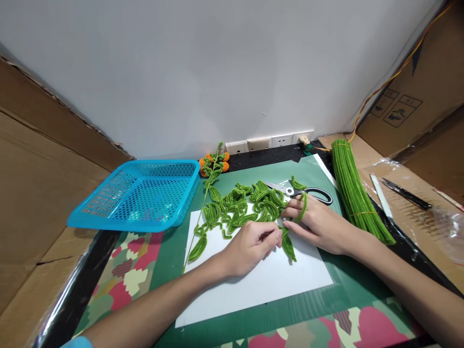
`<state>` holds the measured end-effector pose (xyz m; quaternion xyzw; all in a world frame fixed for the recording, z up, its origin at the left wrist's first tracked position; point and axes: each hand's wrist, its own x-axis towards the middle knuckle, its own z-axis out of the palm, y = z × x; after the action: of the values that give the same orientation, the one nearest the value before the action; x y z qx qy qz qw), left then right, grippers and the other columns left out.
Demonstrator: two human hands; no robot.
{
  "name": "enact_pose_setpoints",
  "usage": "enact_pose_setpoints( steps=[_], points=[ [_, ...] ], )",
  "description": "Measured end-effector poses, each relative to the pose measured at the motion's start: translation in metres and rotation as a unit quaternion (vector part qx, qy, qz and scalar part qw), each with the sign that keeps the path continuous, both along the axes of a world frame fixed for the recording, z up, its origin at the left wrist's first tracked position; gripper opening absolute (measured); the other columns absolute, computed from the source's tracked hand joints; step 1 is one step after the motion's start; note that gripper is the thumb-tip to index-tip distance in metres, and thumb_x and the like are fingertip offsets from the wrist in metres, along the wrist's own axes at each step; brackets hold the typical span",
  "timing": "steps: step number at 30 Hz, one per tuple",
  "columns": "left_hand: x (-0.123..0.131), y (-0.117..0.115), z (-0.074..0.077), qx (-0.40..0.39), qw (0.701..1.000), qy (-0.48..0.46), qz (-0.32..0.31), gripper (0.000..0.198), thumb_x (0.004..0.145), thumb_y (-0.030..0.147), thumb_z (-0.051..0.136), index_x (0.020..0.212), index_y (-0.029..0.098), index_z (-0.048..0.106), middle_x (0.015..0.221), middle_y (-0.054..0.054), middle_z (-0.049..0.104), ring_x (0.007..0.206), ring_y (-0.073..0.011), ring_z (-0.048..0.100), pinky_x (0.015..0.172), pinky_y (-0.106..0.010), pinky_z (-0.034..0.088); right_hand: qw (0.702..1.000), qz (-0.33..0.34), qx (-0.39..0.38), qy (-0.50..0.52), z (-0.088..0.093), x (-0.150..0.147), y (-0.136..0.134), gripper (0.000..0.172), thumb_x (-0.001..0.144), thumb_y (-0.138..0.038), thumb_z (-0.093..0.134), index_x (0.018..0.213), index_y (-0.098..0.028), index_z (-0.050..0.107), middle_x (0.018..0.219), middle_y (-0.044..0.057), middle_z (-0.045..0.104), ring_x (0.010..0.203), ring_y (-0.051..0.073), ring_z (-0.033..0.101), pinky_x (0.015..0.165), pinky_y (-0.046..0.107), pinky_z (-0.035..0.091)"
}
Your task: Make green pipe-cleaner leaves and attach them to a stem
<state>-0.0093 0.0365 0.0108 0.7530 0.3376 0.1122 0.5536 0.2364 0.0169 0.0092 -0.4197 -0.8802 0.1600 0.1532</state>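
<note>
My left hand (250, 245) is closed, thumb against fingers, on a green pipe-cleaner leaf (289, 247) that points down over the white paper (253, 299). Beside it, my right hand (313, 222) pinches the same piece, and a green strand (303, 208) curves up over its fingers. Behind both hands lies a pile of green pipe-cleaner leaves (235, 203). Scissors (319, 194) with black handles rest just beyond my right hand. A long green leafy stem (203, 208) lies left of the pile.
A blue basket (145, 224) stands at the left. Orange and green pieces (224, 166) lie near the wall sockets (259, 143). On the right are a bundle of green pipe cleaners (357, 193), a light strip (380, 195) and black tweezers (408, 193). Cardboard flanks both sides.
</note>
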Motion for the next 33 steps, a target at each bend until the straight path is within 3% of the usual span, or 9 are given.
enact_pose_setpoints(
  steps=[20,33],
  points=[
    [0.0003,0.0001,-0.0015,-0.003,1.0,-0.011,0.008,0.043,0.111,0.044,0.049,0.081,0.017,0.063,0.064,0.004,0.055,0.061,-0.0098,0.049,0.059,-0.024,0.035,1.0,-0.005,-0.006,-0.003,0.0001,-0.0008,0.0017,0.04,0.117,-0.039,0.035,0.099,-0.019,0.064,0.098,0.008,0.064,0.093,0.026,0.056,0.087,0.044,0.043],
    [-0.0002,-0.0001,-0.0017,0.001,1.0,-0.008,0.004,0.044,0.111,0.046,0.048,0.083,0.017,0.063,0.066,0.004,0.056,0.061,-0.0098,0.05,0.06,-0.024,0.035,1.0,-0.004,0.003,0.002,-0.0003,-0.0013,0.001,0.034,0.116,-0.036,0.039,0.102,-0.02,0.064,0.098,0.007,0.064,0.091,0.024,0.059,0.086,0.042,0.042]
  ],
)
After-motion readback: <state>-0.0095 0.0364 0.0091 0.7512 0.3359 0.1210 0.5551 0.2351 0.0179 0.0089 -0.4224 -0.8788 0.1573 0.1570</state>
